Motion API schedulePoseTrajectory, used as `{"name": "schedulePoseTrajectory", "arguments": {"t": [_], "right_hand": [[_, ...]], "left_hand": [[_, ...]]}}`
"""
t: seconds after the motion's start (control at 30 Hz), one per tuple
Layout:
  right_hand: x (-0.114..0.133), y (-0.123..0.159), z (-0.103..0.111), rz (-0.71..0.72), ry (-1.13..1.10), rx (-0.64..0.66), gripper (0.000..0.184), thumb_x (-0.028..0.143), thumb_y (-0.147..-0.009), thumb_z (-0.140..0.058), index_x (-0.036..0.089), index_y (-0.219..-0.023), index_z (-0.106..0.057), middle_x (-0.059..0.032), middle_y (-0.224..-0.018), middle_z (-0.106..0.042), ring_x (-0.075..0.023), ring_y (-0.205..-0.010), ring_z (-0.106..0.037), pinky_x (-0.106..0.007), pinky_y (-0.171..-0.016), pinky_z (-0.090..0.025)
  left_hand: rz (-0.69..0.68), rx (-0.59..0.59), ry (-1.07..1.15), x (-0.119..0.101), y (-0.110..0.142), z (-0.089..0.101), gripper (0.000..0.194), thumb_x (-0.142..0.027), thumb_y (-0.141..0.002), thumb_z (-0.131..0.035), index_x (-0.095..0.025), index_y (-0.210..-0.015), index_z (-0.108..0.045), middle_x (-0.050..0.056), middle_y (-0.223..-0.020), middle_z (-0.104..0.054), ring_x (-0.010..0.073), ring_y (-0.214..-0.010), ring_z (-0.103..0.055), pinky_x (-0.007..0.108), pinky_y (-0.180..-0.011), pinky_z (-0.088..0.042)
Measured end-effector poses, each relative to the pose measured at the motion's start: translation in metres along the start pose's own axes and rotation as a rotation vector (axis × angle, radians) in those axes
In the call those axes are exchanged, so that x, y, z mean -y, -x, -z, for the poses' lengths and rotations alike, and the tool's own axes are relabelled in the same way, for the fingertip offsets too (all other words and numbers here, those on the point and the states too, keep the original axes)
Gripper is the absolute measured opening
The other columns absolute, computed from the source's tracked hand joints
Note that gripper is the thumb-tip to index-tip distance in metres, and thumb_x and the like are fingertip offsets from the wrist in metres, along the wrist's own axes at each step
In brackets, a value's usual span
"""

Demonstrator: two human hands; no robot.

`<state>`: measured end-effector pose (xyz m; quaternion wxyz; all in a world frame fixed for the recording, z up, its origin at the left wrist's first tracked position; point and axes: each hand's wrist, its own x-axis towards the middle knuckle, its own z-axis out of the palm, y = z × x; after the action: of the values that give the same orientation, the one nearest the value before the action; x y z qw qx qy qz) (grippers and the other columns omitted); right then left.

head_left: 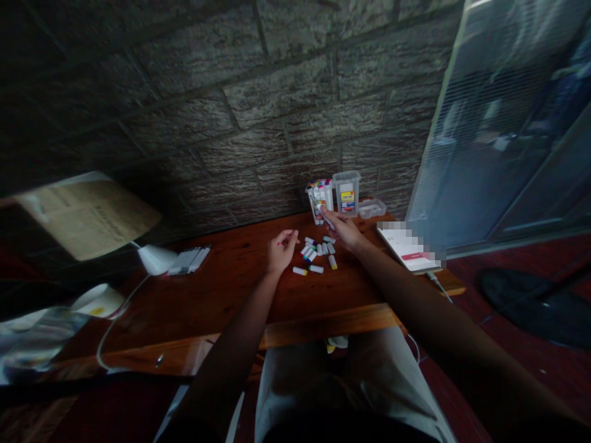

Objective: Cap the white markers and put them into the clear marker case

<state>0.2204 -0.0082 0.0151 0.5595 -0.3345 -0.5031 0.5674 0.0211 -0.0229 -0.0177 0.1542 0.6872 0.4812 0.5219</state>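
Several short white markers with coloured caps point(316, 253) lie scattered on the wooden table point(240, 289). My left hand point(281, 248) hovers just left of them, fingers curled, pinching a small marker. My right hand point(340, 227) reaches over the pile and grips a white marker at the mouth of a clear box point(319, 198) packed with upright markers. An empty clear box point(346, 192) stands right beside it, and a clear lid point(372, 208) lies to its right.
A brick wall rises behind the table. A row of white markers point(189, 260) lies at the left, near a white lamp point(154, 258) and its cable. A white booklet point(409, 249) sits at the table's right edge. A glass door is to the right.
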Motion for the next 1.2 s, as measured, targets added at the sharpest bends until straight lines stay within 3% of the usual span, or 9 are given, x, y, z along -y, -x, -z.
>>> {"name": "schedulePoseTrajectory", "arguments": {"t": [1.2], "right_hand": [[-0.0031, -0.0034, 0.0036, -0.006, -0.073, 0.023, 0.048, 0.063, -0.072, -0.068, 0.016, -0.082, -0.069, 0.0058, -0.054, -0.042, -0.0019, -0.038, -0.024, -0.020, -0.036, -0.010]], "left_hand": [[0.003, -0.015, 0.024, 0.0024, 0.0001, -0.0010, 0.029, -0.045, -0.086, -0.058, -0.017, -0.085, -0.068, 0.004, -0.070, -0.071, 0.0153, -0.066, -0.065, 0.024, -0.062, -0.045]]}}
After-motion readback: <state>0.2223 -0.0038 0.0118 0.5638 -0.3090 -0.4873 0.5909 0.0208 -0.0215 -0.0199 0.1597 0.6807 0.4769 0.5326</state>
